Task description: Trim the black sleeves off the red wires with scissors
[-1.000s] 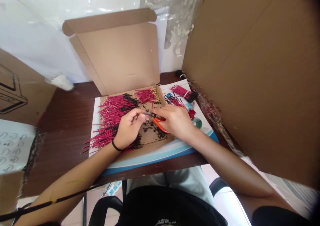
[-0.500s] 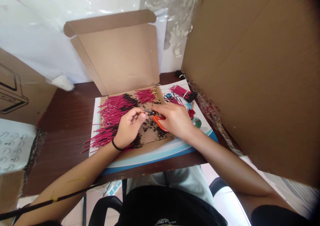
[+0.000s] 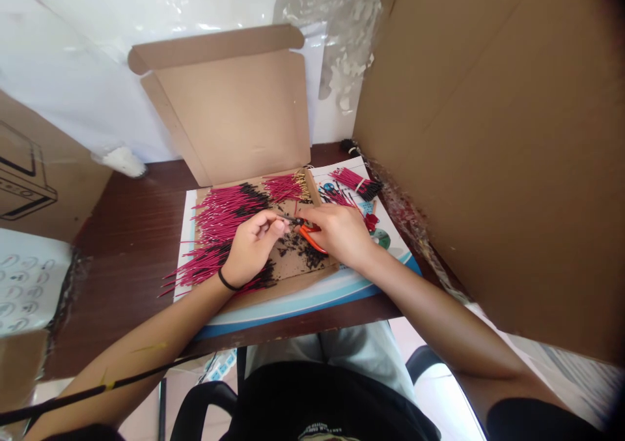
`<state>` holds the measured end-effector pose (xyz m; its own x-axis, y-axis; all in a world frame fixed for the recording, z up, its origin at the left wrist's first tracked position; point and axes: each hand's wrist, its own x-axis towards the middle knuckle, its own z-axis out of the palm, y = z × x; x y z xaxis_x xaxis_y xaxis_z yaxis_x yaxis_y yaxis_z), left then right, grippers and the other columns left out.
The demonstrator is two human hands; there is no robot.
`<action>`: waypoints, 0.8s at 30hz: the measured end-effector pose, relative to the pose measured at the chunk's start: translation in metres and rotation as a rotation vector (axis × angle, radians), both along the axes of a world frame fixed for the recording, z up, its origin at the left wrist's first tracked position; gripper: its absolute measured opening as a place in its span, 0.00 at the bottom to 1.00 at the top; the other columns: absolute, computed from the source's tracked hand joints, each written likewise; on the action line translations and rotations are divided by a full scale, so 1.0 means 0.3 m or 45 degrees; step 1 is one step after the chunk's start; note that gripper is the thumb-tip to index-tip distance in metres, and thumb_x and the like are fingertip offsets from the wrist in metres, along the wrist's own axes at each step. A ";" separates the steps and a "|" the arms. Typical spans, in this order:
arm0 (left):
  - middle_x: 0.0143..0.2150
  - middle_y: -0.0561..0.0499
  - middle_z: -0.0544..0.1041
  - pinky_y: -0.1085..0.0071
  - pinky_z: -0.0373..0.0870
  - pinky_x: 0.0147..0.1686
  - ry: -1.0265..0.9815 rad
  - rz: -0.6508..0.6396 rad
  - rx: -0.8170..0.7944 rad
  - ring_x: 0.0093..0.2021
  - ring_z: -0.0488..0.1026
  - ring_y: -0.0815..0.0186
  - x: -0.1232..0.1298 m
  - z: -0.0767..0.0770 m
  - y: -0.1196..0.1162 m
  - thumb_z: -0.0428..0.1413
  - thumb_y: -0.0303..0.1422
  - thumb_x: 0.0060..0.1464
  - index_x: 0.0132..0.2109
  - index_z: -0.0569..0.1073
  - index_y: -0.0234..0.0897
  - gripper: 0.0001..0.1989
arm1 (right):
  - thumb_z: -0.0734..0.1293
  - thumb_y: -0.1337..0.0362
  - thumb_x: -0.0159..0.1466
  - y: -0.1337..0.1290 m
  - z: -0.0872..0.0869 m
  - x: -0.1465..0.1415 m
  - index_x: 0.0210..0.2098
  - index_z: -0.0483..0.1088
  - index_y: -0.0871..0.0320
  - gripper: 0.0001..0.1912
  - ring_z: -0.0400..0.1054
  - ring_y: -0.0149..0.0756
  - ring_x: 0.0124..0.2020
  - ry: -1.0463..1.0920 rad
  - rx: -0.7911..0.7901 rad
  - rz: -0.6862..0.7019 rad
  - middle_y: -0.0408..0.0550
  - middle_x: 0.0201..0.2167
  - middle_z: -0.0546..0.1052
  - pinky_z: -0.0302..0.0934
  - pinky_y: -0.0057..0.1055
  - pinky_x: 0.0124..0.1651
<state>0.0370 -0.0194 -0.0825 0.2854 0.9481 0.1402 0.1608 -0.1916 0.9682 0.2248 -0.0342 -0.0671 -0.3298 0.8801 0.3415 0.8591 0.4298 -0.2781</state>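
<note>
My right hand (image 3: 344, 232) is closed on orange-handled scissors (image 3: 311, 238), whose dark blades point left toward the fingertips of my left hand (image 3: 254, 245). Those left fingers are pinched together at the blade tips; what they hold is too small to make out. Under both hands lies an open cardboard box (image 3: 303, 275). Many red wires with black ends (image 3: 219, 216) fill its left side, beneath and beside my left hand. Red pieces with gold tips (image 3: 286, 187) lie at its back, and small black scraps (image 3: 315, 256) are scattered over its bottom near the scissors.
The box lid (image 3: 234, 109) stands raised at the back. A banded bundle of red wires (image 3: 356, 182) lies on the printed sheet at the right. A large cardboard panel (image 3: 488, 154) rises at the right, and a white bundle (image 3: 125, 161) sits at the back left.
The scissor handles are closer together than before. The right hand has shifted very slightly, while the left hand stays in nearly the same place. The view has moved a little.
</note>
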 end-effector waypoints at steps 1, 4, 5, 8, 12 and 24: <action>0.32 0.48 0.78 0.72 0.72 0.36 -0.007 -0.006 -0.002 0.32 0.75 0.68 -0.001 -0.002 0.001 0.56 0.46 0.55 0.35 0.73 0.35 0.17 | 0.64 0.61 0.64 -0.001 0.002 -0.001 0.42 0.77 0.52 0.10 0.73 0.34 0.35 -0.014 0.001 -0.009 0.45 0.35 0.81 0.54 0.27 0.30; 0.32 0.48 0.78 0.72 0.71 0.35 -0.052 -0.019 -0.012 0.32 0.74 0.68 -0.001 -0.007 0.003 0.56 0.46 0.55 0.36 0.73 0.35 0.16 | 0.64 0.60 0.64 -0.004 0.010 -0.004 0.47 0.75 0.51 0.13 0.74 0.36 0.35 -0.030 -0.006 -0.035 0.45 0.36 0.81 0.56 0.28 0.30; 0.32 0.48 0.77 0.72 0.71 0.35 -0.072 -0.025 -0.014 0.31 0.74 0.68 0.000 -0.009 0.003 0.56 0.46 0.55 0.36 0.72 0.35 0.16 | 0.64 0.61 0.64 -0.004 0.013 -0.004 0.48 0.75 0.51 0.14 0.74 0.36 0.35 -0.027 -0.011 -0.039 0.45 0.36 0.81 0.57 0.28 0.30; 0.31 0.49 0.77 0.73 0.71 0.34 -0.119 -0.046 -0.012 0.30 0.73 0.69 0.003 -0.010 0.003 0.57 0.46 0.54 0.36 0.73 0.34 0.17 | 0.65 0.62 0.62 -0.001 0.017 -0.004 0.49 0.74 0.50 0.16 0.75 0.37 0.36 -0.013 -0.016 -0.031 0.46 0.38 0.81 0.59 0.28 0.32; 0.29 0.50 0.76 0.73 0.70 0.32 -0.136 -0.075 0.002 0.28 0.72 0.70 0.010 -0.002 0.004 0.57 0.46 0.54 0.36 0.74 0.34 0.17 | 0.64 0.63 0.62 0.005 0.018 0.000 0.51 0.74 0.49 0.17 0.76 0.38 0.36 -0.036 -0.042 -0.031 0.45 0.38 0.82 0.62 0.28 0.33; 0.25 0.52 0.75 0.74 0.69 0.27 -0.284 -0.069 0.022 0.25 0.70 0.71 0.024 0.005 0.008 0.57 0.37 0.54 0.33 0.73 0.35 0.09 | 0.64 0.61 0.63 0.002 0.017 0.008 0.49 0.74 0.51 0.16 0.76 0.39 0.36 -0.044 -0.055 -0.031 0.48 0.38 0.81 0.65 0.30 0.36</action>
